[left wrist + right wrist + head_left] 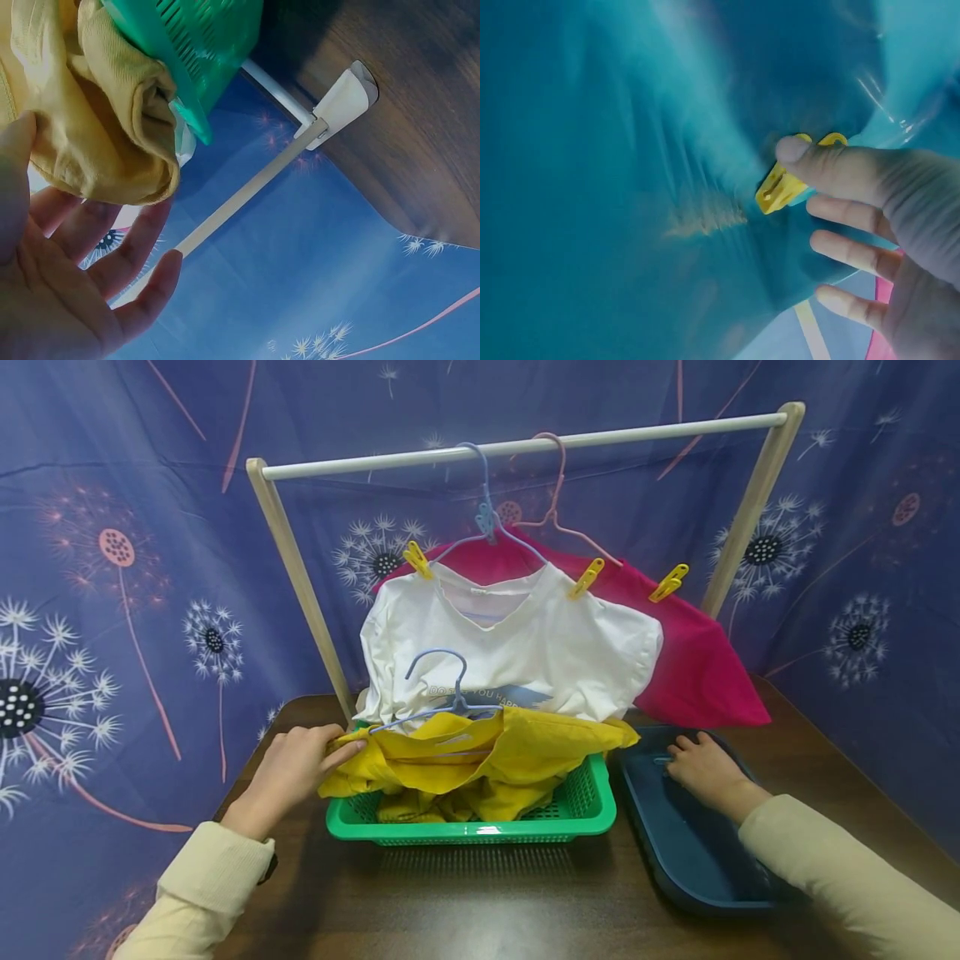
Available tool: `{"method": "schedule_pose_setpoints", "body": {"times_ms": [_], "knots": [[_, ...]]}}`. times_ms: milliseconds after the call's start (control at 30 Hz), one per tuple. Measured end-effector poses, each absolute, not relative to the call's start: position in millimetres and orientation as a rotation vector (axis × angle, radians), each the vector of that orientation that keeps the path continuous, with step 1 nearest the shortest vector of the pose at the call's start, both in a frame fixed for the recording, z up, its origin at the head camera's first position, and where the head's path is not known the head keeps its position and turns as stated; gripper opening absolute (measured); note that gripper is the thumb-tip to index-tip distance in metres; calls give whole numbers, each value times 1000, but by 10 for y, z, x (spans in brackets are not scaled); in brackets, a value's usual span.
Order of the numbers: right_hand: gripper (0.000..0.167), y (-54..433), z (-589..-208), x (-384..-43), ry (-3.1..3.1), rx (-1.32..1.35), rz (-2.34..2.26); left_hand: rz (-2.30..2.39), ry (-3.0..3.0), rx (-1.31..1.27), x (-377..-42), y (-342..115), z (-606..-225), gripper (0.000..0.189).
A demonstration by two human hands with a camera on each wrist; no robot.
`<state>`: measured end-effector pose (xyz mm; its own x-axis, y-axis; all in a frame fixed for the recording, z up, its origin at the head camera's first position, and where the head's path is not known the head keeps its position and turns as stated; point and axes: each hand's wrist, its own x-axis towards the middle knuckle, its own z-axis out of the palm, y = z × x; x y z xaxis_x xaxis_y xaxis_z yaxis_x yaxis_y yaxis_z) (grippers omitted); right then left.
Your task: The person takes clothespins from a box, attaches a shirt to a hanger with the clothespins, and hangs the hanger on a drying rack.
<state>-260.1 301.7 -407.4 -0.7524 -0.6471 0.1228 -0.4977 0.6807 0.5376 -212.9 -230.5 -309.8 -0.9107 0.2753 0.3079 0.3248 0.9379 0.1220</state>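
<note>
A yellow shirt (442,752) on a blue hanger (459,693) rests partly in a green basket (471,831). My left hand (292,772) pinches its left shoulder; in the left wrist view the thumb lies on the yellow cloth (97,142) with the fingers behind it. To the right, my right hand (708,772) reaches into a dark blue tray (705,877). In the right wrist view it pinches a yellow clothespin (775,193) against the tray floor, the index finger hidden behind the thumb. A light blue bit shows beneath the clothespin.
Behind the basket stands a rack with a white rail (375,462). From it hang a white shirt (510,643) and a pink garment (697,652), with yellow clothespins (587,578) on their shoulders. All this stands on a brown table (450,910) before a dandelion-patterned curtain (150,652).
</note>
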Motion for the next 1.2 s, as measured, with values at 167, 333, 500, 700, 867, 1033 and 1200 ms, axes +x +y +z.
{"method": "schedule_pose_setpoints", "body": {"times_ms": [167,333,500,700,867,1033,1200], "knots": [[12,3016,-4063,-2595,-2622,909,-644,-246,-2778,-440,-2128,-2302,-3101,38],[14,3013,-4046,-2588,-2668,924,-567,-261,-2736,-445,-2132,-2305,-3100,33],[15,2996,-4039,-2574,-2702,955,-490,-261,-2697,-455,-2137,-2299,-3096,31],[23,2973,-3999,-2552,-2723,977,-472,-247,-2619,-481,-2139,-2277,-3099,24],[33,2961,-3950,-2536,-2768,973,-442,-232,-2557,-488,-2143,-2260,-3111,20],[37,2951,-3928,-2537,-2767,982,-407,-215,-2495,-491,-2151,-2249,-3130,18],[36,2915,-3892,-2546,-2719,1007,-416,-214,-2447,-492,-2165,-2234,-3150,16]]}}
